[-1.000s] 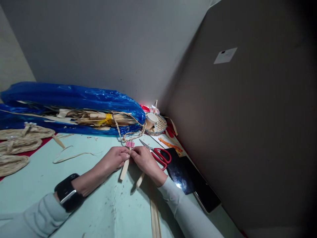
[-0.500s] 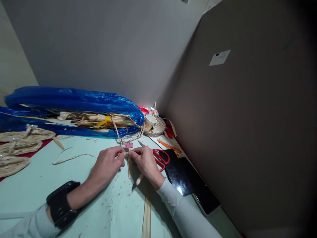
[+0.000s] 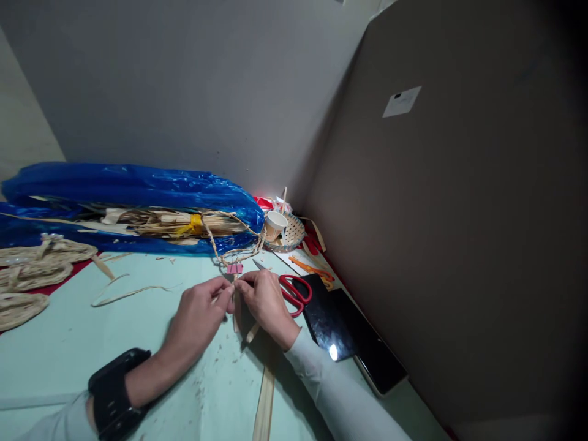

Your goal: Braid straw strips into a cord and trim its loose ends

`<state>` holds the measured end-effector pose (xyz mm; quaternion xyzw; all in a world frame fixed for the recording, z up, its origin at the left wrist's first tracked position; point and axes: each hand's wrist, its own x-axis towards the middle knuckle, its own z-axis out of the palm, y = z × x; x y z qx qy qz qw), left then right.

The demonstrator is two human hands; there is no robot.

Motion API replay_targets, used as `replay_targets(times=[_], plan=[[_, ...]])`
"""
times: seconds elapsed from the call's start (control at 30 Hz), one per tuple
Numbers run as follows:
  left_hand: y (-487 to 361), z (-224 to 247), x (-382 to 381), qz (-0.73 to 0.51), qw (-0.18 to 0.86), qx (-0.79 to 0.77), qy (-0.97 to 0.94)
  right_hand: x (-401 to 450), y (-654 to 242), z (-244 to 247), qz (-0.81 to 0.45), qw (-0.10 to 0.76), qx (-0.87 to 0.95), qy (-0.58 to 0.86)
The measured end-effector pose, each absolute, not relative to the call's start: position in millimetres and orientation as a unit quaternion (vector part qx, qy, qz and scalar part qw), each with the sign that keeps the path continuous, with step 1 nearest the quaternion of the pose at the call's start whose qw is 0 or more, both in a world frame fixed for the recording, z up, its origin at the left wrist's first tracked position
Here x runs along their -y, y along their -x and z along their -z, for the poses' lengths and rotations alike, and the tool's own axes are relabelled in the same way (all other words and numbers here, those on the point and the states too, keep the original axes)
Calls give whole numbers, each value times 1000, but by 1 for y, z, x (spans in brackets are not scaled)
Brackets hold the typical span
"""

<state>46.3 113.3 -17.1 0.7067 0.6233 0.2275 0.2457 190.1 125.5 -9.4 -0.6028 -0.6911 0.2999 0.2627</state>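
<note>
Both hands meet just below a pink binder clip [image 3: 234, 268] on the pale green table. My left hand [image 3: 202, 312] is closed, its thumb and fingertips pinching a dried straw strip [image 3: 237, 312] that hangs down from the clip. From the other side my right hand [image 3: 266, 303] pinches the same straw work; its fingertips almost touch those of the left. The exact hold is partly hidden by the fingers. Below the right hand a long flat straw strip [image 3: 264, 398] runs toward the near edge. A woven straw cord [image 3: 215, 242] lies beyond the clip.
Red-handled scissors [image 3: 294, 294] lie right beside my right hand, near two dark flat devices [image 3: 328, 324] and an orange tool [image 3: 312, 269]. Behind are a blue plastic bag [image 3: 138, 184] with a straw bundle, a paper cup [image 3: 274, 225] and a basket [image 3: 296, 233]. Woven straw pieces [image 3: 27, 306] lie left.
The view has shifted slightly, so most things sit a little further left. My two hands stay pinched at the same spot, with the fingertips only slightly adjusted.
</note>
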Motion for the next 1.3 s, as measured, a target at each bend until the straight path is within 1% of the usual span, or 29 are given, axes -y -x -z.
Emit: replay_targets(times=[0.2, 0.33, 0.43, 0.53, 0.63, 0.8, 0.87, 0.97, 1.3], plan=[[-56, 17, -99, -136, 171, -605, -765, -131, -190, 22, -361, 277, 666, 591], [-61, 19, -90, -96, 156, -585, -790, -134, -193, 30, -404, 284, 654, 574], [-62, 18, -87, -101, 173, -573, -794, -136, -194, 36, -426, 295, 644, 563], [-55, 12, -97, -149, 198, -588, -770, -138, -195, 39, -443, 306, 635, 554], [-44, 7, -117, -219, 252, -621, -710, -137, -195, 39, -459, 310, 628, 546], [-38, 17, -139, -233, 457, -580, -633, -135, -194, 34, -477, 296, 634, 532], [-39, 24, -141, -236, 500, -564, -613, -135, -195, 31, -470, 286, 644, 532], [-39, 31, -145, -243, 520, -560, -597, -134, -197, 27, -435, 272, 665, 544], [-35, 36, -151, -252, 434, -574, -647, -123, -197, 14, -234, 215, 741, 592]])
